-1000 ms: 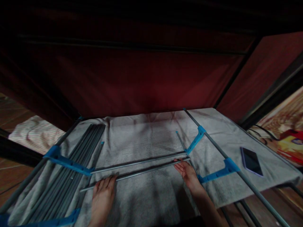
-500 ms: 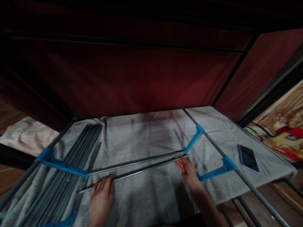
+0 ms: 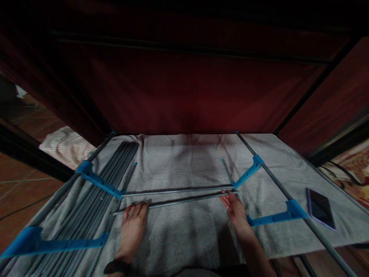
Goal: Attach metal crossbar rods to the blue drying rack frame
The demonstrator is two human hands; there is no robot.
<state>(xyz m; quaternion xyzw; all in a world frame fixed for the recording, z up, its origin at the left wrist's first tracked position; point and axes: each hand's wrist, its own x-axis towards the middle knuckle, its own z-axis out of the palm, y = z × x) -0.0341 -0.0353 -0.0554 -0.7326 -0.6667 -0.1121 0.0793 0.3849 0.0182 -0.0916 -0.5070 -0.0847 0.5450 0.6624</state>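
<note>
Head view, left hand flat, grip open, fingertips on grey rod, right hand likewise at its other end

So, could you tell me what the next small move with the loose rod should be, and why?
Probably the left hand should nudge its end of the rod forward toward the left blue bracket: the right end, by the right hand, already lies beside the upper rod, while the left end splays off.

No legible txt, labels, brand marks, nos. or signs anywhere: phone screen dark, grey rods, blue brackets, grey cloth & red fabric all plain, pic dim & blurry.
</note>
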